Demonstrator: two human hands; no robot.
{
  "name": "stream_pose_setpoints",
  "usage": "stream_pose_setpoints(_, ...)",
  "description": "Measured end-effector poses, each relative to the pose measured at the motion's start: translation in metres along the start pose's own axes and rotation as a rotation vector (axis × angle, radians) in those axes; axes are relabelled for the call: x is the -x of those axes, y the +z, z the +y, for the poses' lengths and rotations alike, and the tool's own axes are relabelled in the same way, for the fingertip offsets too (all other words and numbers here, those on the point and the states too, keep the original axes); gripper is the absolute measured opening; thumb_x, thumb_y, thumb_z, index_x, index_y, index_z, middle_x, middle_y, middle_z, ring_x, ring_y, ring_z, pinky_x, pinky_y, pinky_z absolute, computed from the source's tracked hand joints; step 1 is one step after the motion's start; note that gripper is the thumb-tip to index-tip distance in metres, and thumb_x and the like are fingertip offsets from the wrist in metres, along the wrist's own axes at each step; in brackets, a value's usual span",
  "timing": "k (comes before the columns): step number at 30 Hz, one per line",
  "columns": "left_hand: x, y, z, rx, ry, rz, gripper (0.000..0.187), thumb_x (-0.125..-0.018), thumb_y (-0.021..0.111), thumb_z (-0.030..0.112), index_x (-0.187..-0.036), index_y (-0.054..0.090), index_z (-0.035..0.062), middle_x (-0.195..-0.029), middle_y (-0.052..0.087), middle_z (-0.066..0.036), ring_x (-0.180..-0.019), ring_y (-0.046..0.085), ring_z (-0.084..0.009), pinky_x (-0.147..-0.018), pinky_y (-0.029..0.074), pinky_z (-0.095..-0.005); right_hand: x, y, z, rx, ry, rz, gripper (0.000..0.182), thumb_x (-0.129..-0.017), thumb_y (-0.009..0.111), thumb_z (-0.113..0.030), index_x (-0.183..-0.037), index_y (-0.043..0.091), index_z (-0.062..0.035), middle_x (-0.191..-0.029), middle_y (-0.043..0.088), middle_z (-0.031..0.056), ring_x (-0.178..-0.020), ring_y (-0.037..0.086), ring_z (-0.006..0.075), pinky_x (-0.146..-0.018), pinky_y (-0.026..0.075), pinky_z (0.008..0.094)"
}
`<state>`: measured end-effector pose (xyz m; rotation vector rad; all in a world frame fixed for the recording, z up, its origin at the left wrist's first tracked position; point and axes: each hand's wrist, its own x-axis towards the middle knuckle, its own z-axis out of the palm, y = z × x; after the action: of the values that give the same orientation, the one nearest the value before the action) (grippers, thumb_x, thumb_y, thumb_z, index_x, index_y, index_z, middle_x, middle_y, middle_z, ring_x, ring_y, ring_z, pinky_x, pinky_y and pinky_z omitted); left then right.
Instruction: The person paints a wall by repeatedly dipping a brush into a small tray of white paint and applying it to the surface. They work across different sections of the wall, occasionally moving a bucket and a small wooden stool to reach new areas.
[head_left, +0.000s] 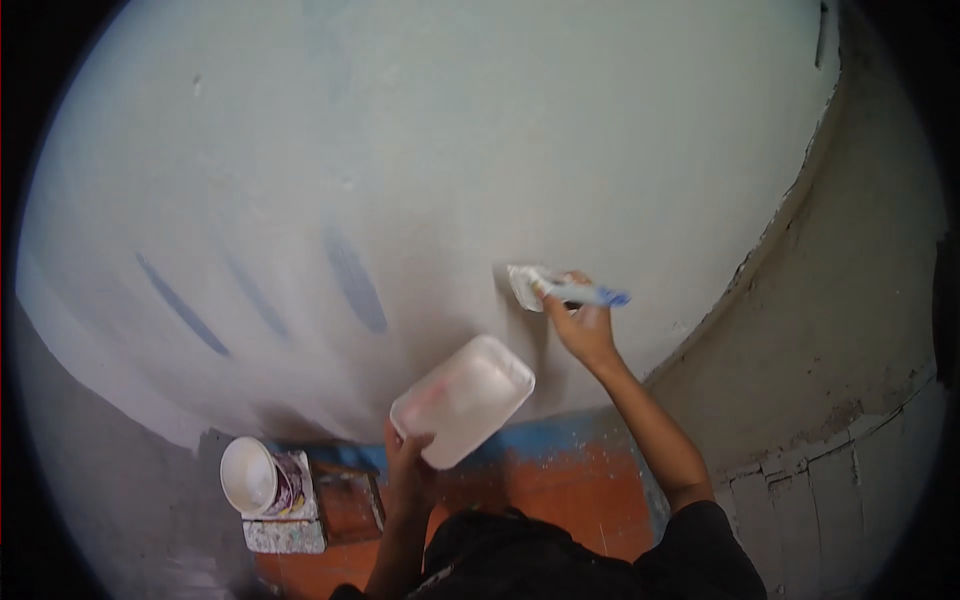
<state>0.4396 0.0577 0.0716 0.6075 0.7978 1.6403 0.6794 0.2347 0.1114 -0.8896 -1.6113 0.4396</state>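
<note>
My right hand (pixel 583 325) is closed round the handle of a paintbrush (pixel 590 294), pale with a blue end. The brush's white, paint-covered head meets the pale wall (pixel 600 130), right of centre. Lower and to the left, my left hand (pixel 408 455) grips a shallow white tray (pixel 475 395) by its lower left edge. Inside the tray is a faint pinkish patch; whether it holds paint I cannot tell. Several darker bluish streaks (pixel 355 283) mark the wall to the left of the tray.
A white bucket (pixel 250 476) stands on a paint-spattered stool (pixel 284 535) at the lower left. Orange floor tiles (pixel 570 500) lie below the wall's blue lower strip (pixel 545 438). Rough grey wall (pixel 820 330) is on the right, beyond a chipped edge.
</note>
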Motion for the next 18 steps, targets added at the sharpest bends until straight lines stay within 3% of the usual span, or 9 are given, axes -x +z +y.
stream_pose_setpoints(2,-0.005,0.002,-0.001,-0.017,-0.003,0.007,0.063,-0.078,0.063,0.006,-0.137,0.040,0.0042,-0.129,0.053,-0.014,-0.123,0.055,-0.0267,-0.105,0.047,-0.0413,0.007,-0.006,-0.039,-0.423,0.367,0.006,0.020,-0.093,0.069,-0.011,-0.107,0.067,0.0022,-0.091,0.068,0.0038,-0.079,0.063,0.0109,-0.067,0.049,0.0249)
stream_pose_setpoints(5,-0.008,0.006,0.000,-0.056,-0.004,0.008,0.064,-0.081,0.065,0.007,-0.139,0.039,0.0048,-0.131,0.052,-0.013,-0.125,0.053,-0.0247,-0.107,0.044,-0.0400,0.027,-0.007,-0.067,-0.464,0.383,-0.041,0.027,-0.093,0.072,-0.017,-0.109,0.066,0.0039,-0.089,0.066,0.0023,-0.074,0.057,0.0067,-0.062,0.045,0.0237)
stream_pose_setpoints(6,-0.007,0.009,0.000,-0.075,-0.007,0.009,0.064,-0.082,0.066,0.007,-0.140,0.039,0.0049,-0.131,0.052,-0.012,-0.125,0.052,-0.0241,-0.108,0.043,-0.0396,0.032,-0.007,-0.071,-0.457,0.398,-0.063,0.020,-0.091,0.071,-0.011,-0.104,0.068,0.0046,-0.090,0.069,0.0040,-0.080,0.061,0.0076,-0.067,0.049,0.0262)
stream_pose_setpoints(9,-0.005,0.023,-0.001,-0.139,0.028,0.020,0.068,-0.081,0.066,0.014,-0.142,0.039,0.0027,-0.134,0.051,-0.014,-0.128,0.051,-0.0257,-0.110,0.040,-0.0412,0.046,-0.006,-0.070,-0.247,0.381,-0.167,0.020,-0.088,0.072,-0.016,-0.096,0.070,0.0022,-0.082,0.071,0.0073,-0.074,0.066,0.0131,-0.066,0.051,0.0299)
stream_pose_setpoints(12,-0.002,0.024,-0.002,-0.146,0.027,-0.018,0.068,-0.084,0.067,0.007,-0.144,0.036,0.0038,-0.132,0.051,-0.013,-0.124,0.052,-0.0232,-0.109,0.041,-0.0396,0.047,-0.004,-0.080,0.182,0.306,-0.286,0.024,-0.083,0.072,-0.023,-0.088,0.070,0.0005,-0.072,0.070,0.0132,-0.067,0.070,0.0256,-0.063,0.052,0.0361)
stream_pose_setpoints(15,0.001,0.026,-0.006,-0.195,0.035,-0.028,0.067,-0.084,0.067,0.008,-0.144,0.036,0.0034,-0.131,0.051,-0.013,-0.124,0.051,-0.0224,-0.108,0.041,-0.0393,0.048,0.002,-0.083,0.244,0.315,-0.307,0.027,-0.081,0.070,-0.028,-0.085,0.070,-0.0010,-0.069,0.067,0.0167,-0.066,0.067,0.0353,-0.061,0.052,0.0410)
stream_pose_setpoints(18,0.002,0.029,-0.008,-0.240,0.014,-0.041,0.066,-0.085,0.067,0.008,-0.143,0.036,0.0032,-0.131,0.051,-0.013,-0.124,0.051,-0.0218,-0.108,0.042,-0.0386,0.054,0.005,-0.069,0.342,0.308,-0.363,0.024,-0.081,0.070,-0.026,-0.081,0.070,-0.0019,-0.068,0.067,0.0166,-0.063,0.067,0.0363,-0.059,0.051,0.0420)
